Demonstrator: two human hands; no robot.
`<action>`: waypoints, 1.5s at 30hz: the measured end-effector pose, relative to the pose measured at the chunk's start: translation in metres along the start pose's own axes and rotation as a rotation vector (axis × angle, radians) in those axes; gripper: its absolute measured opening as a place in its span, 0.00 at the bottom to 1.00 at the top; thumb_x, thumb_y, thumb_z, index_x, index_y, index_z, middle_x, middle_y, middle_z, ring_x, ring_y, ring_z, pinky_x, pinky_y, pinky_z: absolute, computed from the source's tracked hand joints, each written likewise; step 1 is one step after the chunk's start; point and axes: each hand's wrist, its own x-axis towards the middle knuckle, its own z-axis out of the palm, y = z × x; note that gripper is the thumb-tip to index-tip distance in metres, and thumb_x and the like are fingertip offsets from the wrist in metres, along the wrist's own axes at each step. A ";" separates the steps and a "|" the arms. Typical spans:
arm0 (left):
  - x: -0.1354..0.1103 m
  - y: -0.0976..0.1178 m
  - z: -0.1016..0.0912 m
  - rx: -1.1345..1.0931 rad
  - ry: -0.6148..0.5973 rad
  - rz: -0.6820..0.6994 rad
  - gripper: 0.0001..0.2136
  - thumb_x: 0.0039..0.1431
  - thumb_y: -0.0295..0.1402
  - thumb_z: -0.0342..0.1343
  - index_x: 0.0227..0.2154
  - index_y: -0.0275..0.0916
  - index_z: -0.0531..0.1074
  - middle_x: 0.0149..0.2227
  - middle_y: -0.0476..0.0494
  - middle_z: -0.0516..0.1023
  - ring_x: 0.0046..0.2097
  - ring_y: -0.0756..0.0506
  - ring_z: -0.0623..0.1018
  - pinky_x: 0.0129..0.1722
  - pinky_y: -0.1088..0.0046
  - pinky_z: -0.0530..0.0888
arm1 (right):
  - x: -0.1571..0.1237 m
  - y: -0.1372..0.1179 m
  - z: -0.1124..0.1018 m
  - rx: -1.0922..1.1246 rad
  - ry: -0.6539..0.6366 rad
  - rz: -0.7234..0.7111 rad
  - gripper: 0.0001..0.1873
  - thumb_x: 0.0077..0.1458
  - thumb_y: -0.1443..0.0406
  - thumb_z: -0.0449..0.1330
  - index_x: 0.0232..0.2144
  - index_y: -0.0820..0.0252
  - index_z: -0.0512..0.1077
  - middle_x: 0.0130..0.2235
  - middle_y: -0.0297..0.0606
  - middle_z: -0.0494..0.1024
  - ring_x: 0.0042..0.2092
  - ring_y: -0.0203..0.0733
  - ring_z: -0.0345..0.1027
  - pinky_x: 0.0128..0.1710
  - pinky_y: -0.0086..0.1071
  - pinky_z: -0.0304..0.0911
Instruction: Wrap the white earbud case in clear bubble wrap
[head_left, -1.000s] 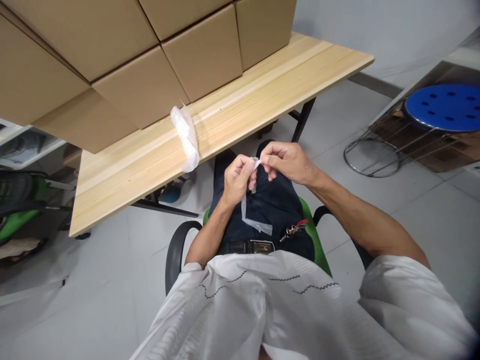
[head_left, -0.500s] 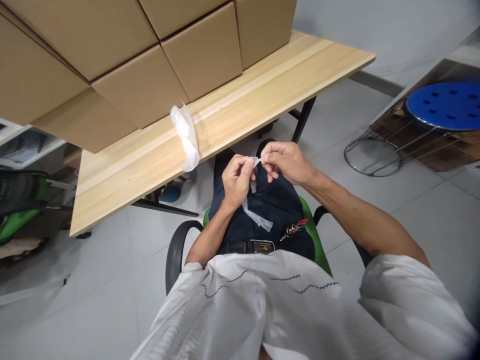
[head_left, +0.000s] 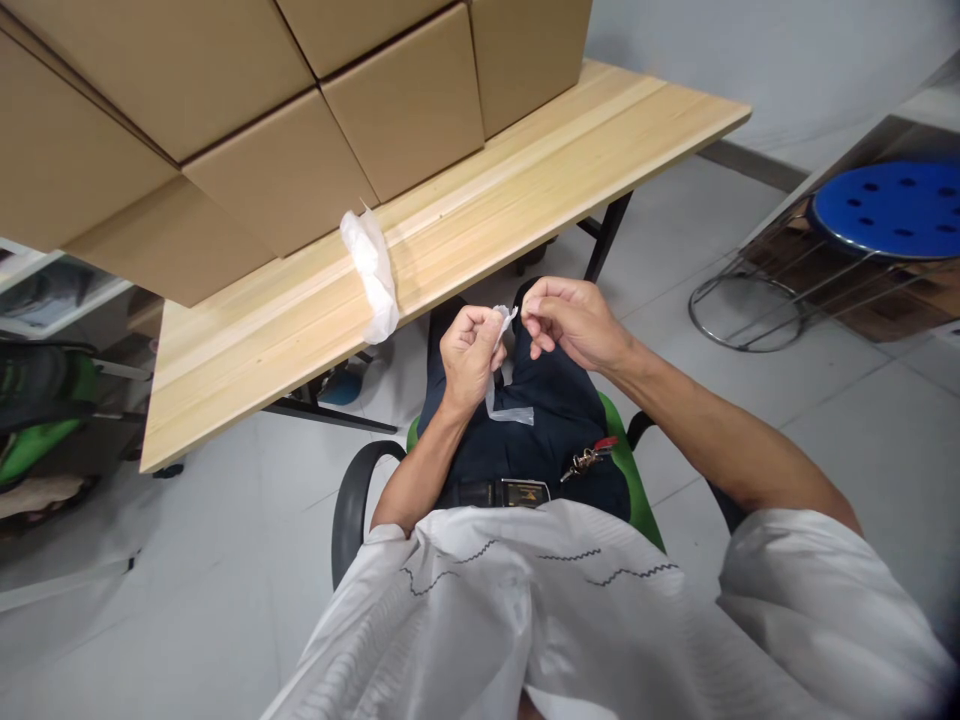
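Over my lap, my left hand pinches a thin, translucent white plastic strip between thumb and fingers. One end of the strip sticks up past the fingertips, and the longer end hangs below the hand over my dark trousers. Just to the right is my right hand, its thumb and fingers drawn together close to the strip's upper tip. A narrow gap seems to lie between them; whether anything small is in that pinch is hidden. A crumpled white plastic piece lies on the wooden table, drooping over its front edge.
Several stacked cardboard boxes stand along the table's back. I sit on a green chair with a black armrest. Keys hang at my belt. A blue stool stands on the right. Another green chair is at the left.
My right fingers have come away from the strip's upper end, which now stands free and crumpled. The hanging end has swung up and to the left a little. My left hand has barely shifted.
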 end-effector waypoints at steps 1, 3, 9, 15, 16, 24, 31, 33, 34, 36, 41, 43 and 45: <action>0.000 0.000 -0.001 -0.014 0.002 -0.023 0.36 0.61 0.69 0.86 0.36 0.44 0.75 0.23 0.63 0.67 0.20 0.56 0.64 0.21 0.76 0.60 | 0.001 0.001 -0.001 -0.001 0.006 -0.006 0.25 0.63 0.50 0.87 0.33 0.55 0.79 0.27 0.27 0.80 0.21 0.29 0.65 0.25 0.28 0.81; -0.001 -0.001 -0.001 -0.026 0.008 -0.057 0.36 0.61 0.69 0.87 0.37 0.44 0.74 0.23 0.63 0.66 0.20 0.56 0.63 0.21 0.77 0.60 | 0.002 0.003 -0.002 -0.009 0.013 -0.021 0.25 0.64 0.49 0.87 0.34 0.55 0.79 0.29 0.28 0.82 0.22 0.30 0.66 0.26 0.28 0.80; -0.003 -0.003 0.000 0.054 -0.036 -0.029 0.36 0.65 0.72 0.82 0.36 0.45 0.74 0.21 0.62 0.66 0.20 0.55 0.64 0.21 0.75 0.61 | -0.001 0.002 0.000 -0.151 0.008 -0.057 0.24 0.66 0.46 0.86 0.38 0.55 0.83 0.32 0.31 0.86 0.24 0.32 0.72 0.26 0.28 0.77; -0.004 -0.001 -0.001 0.101 -0.050 -0.006 0.37 0.67 0.74 0.80 0.35 0.45 0.74 0.22 0.60 0.68 0.21 0.54 0.64 0.21 0.74 0.60 | -0.004 0.000 0.000 -0.248 -0.040 -0.044 0.20 0.66 0.52 0.84 0.34 0.55 0.82 0.30 0.31 0.84 0.25 0.33 0.74 0.26 0.27 0.74; -0.003 -0.002 -0.001 0.101 -0.048 -0.006 0.37 0.67 0.74 0.79 0.34 0.45 0.74 0.21 0.60 0.67 0.20 0.54 0.64 0.21 0.74 0.60 | -0.004 0.001 0.000 -0.232 -0.046 -0.038 0.20 0.66 0.53 0.84 0.34 0.55 0.81 0.29 0.31 0.84 0.24 0.33 0.73 0.26 0.27 0.75; -0.003 -0.004 -0.002 0.107 -0.047 0.002 0.37 0.69 0.74 0.77 0.33 0.45 0.71 0.21 0.60 0.67 0.20 0.55 0.63 0.21 0.75 0.60 | -0.003 0.004 -0.001 -0.223 -0.088 -0.002 0.19 0.66 0.54 0.83 0.33 0.56 0.80 0.29 0.30 0.84 0.24 0.32 0.71 0.27 0.28 0.78; -0.002 -0.005 -0.002 0.095 -0.008 -0.018 0.38 0.69 0.75 0.77 0.33 0.45 0.68 0.21 0.61 0.65 0.21 0.55 0.62 0.21 0.74 0.60 | -0.003 0.005 -0.004 -0.213 -0.075 -0.033 0.24 0.70 0.45 0.82 0.38 0.56 0.83 0.32 0.34 0.88 0.25 0.34 0.76 0.26 0.27 0.73; -0.001 -0.005 0.000 0.084 0.012 -0.014 0.38 0.70 0.74 0.77 0.33 0.46 0.68 0.20 0.62 0.64 0.20 0.55 0.61 0.21 0.74 0.60 | -0.003 0.007 -0.003 -0.233 -0.092 -0.047 0.22 0.68 0.47 0.84 0.41 0.56 0.84 0.33 0.33 0.88 0.26 0.33 0.75 0.26 0.27 0.73; -0.001 -0.004 0.001 0.082 0.021 -0.015 0.38 0.71 0.74 0.77 0.33 0.46 0.68 0.20 0.62 0.64 0.20 0.55 0.61 0.21 0.74 0.60 | -0.003 0.008 -0.002 -0.245 -0.098 -0.052 0.22 0.66 0.49 0.85 0.42 0.55 0.84 0.33 0.32 0.88 0.26 0.33 0.75 0.26 0.27 0.73; -0.001 -0.003 0.003 0.082 0.030 -0.024 0.37 0.71 0.73 0.77 0.34 0.46 0.68 0.20 0.63 0.64 0.20 0.55 0.61 0.21 0.74 0.60 | -0.003 0.012 -0.001 -0.263 -0.097 -0.066 0.20 0.65 0.51 0.86 0.42 0.54 0.83 0.32 0.30 0.86 0.26 0.33 0.75 0.27 0.27 0.72; -0.004 -0.003 0.005 0.075 0.025 -0.038 0.38 0.70 0.74 0.76 0.34 0.46 0.67 0.20 0.63 0.64 0.19 0.55 0.62 0.20 0.74 0.58 | -0.003 0.017 0.000 -0.302 -0.048 -0.069 0.18 0.69 0.53 0.82 0.39 0.54 0.80 0.30 0.30 0.84 0.25 0.34 0.74 0.26 0.26 0.70; -0.005 -0.004 0.003 0.083 0.022 -0.022 0.37 0.71 0.75 0.75 0.35 0.46 0.67 0.20 0.63 0.65 0.19 0.54 0.63 0.19 0.74 0.58 | -0.003 0.017 -0.001 -0.301 -0.045 -0.059 0.18 0.68 0.53 0.82 0.39 0.54 0.80 0.29 0.29 0.84 0.25 0.34 0.75 0.26 0.26 0.69; -0.005 -0.005 0.001 0.096 0.014 0.007 0.37 0.72 0.75 0.74 0.36 0.46 0.68 0.21 0.62 0.67 0.19 0.54 0.64 0.20 0.74 0.60 | -0.003 0.016 -0.002 -0.286 -0.055 -0.051 0.18 0.67 0.53 0.82 0.38 0.54 0.80 0.28 0.29 0.83 0.25 0.35 0.76 0.25 0.26 0.69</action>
